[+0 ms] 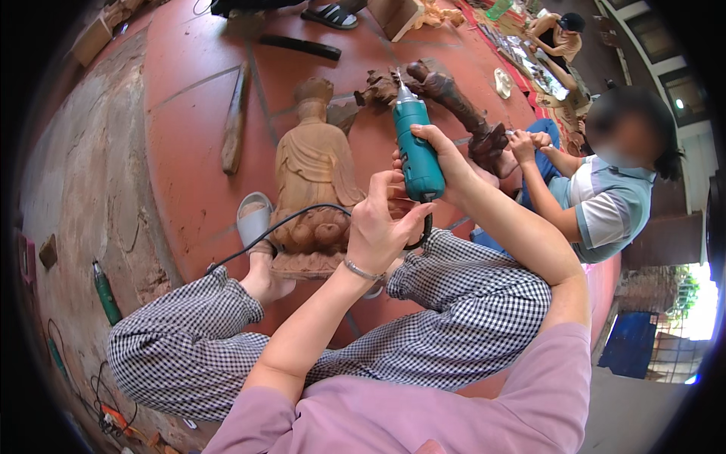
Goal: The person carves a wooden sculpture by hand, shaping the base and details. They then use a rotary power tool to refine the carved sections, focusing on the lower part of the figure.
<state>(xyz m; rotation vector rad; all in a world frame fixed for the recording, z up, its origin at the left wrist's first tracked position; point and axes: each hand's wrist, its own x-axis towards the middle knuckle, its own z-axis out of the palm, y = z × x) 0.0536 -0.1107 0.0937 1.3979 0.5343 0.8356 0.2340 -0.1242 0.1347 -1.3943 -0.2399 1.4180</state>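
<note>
A teal electric rotary grinder [418, 155] with a silver nose and thin bit points away from me. My right hand [439, 155] is wrapped round its body. My left hand [378, 219], wearing a bracelet, is at the grinder's rear end, fingers apart and bent, thumb beside the cord end. The black cord [291, 219] runs left from behind this hand, across my knee. Between my feet is a carved wooden figure [314, 163] in draped robes on a carved base [306, 265], its upper end away from me.
A wooden mallet-like bar [236, 121] and a dark bar [301, 47] lie on red tiles. Beyond the grinder lies a dark carved wood piece [454, 98], touched by a co-worker [605, 181] at right. Another green grinder [106, 293] and tangled cords [102, 397] lie left.
</note>
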